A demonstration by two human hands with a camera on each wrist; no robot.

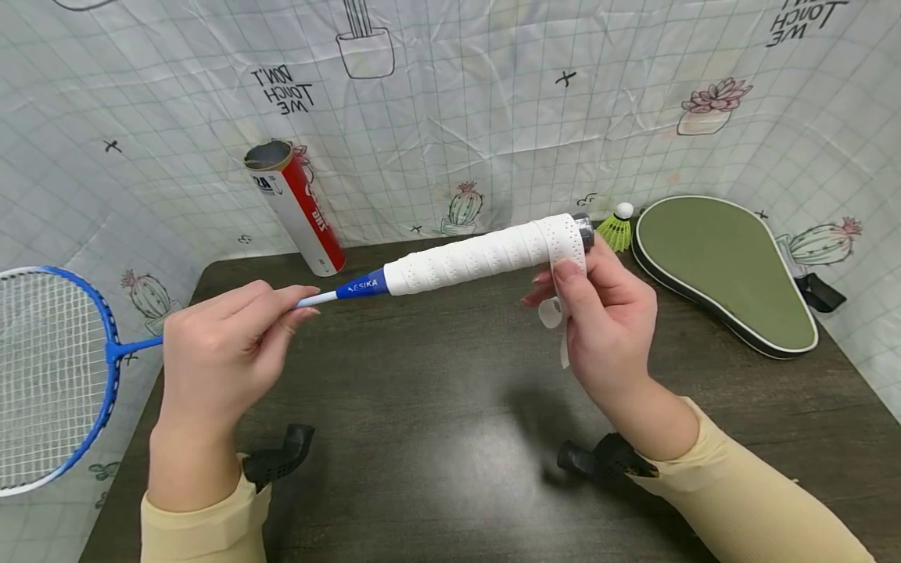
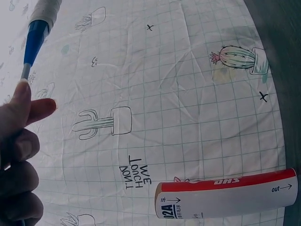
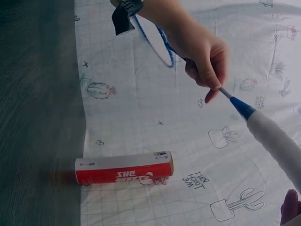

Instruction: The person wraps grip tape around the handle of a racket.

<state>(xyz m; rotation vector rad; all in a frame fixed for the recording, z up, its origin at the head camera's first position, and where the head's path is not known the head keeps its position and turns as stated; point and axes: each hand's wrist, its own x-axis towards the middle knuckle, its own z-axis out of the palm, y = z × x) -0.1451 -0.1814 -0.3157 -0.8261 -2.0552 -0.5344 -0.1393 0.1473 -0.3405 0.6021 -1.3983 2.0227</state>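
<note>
A blue and white badminton racket (image 1: 362,284) is held up over the table, its strung head (image 1: 52,383) off to the left. The left hand (image 1: 225,344) pinches its thin shaft between thumb and index finger, just below the blue cone. White perforated grip tape (image 1: 472,256) winds in overlapping turns along the handle, nearly to the dark butt end (image 1: 584,231). There the right hand (image 1: 615,313) pinches the tape, thumb pressing on it. A loose curl of tape (image 1: 551,313) dangles beneath those fingers. The right wrist view shows only a fingertip of the right hand at its lower corner.
A red and white shuttlecock tube (image 1: 303,215) stands upright at the back left. At the back right are a yellow shuttlecock (image 1: 617,227) and a green paddle case (image 1: 725,270). A patterned cloth (image 1: 450,117) hangs behind the dark table (image 1: 422,438).
</note>
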